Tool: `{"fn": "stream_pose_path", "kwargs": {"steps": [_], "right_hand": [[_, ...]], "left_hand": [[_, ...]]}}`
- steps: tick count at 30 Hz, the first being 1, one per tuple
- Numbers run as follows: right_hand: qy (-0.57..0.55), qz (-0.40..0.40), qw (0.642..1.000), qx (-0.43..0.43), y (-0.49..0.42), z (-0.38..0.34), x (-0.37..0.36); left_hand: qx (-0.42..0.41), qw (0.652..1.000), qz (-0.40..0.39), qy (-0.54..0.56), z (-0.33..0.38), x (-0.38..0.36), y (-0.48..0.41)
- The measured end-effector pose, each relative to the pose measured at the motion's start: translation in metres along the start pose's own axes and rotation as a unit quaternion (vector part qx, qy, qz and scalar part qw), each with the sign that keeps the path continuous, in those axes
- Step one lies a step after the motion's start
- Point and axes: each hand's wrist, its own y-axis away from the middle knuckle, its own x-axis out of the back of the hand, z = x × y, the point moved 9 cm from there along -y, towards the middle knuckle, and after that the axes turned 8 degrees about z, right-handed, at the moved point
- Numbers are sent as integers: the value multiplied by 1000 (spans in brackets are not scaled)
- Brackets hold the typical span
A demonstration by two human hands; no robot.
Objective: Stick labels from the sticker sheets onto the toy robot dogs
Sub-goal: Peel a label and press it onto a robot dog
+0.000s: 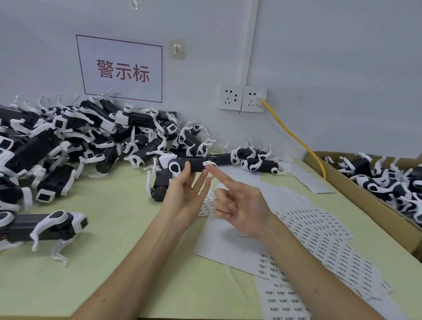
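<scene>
A black-and-white toy robot dog point(195, 165) is held up over the far side of the pale green table point(118, 264), pinched in the thumb and fingers of the left hand point(184, 199). The right hand point(241, 209) has its index finger point(219, 176) stretched out to a small label point(207, 163) on the dog's body, its other fingers curled. Sticker sheets point(322, 239), their print too small to read, lie under the right arm; more dogs sit in a heap point(61, 138) below a wall sign point(122, 70) reading "警示标" in red.
</scene>
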Motion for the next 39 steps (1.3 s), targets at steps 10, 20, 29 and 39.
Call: {"fn": "stream_pose_path", "kwargs": {"steps": [10,20,29,39], "right_hand": [[40,11,999,-30,-3,20,-2],[6,20,999,-25,-5,18,2],[-3,22,1000,-22,-5,15,3],[-3,27,999,-20,-5,16,3]], "left_hand": [[9,998,-37,-41,-8,-3,-1],[31,996,-42,-74,-12,-2,3],[11,994,-47,-96,-8,-7,9],[2,994,-27,-103,-4,-5,11]]}}
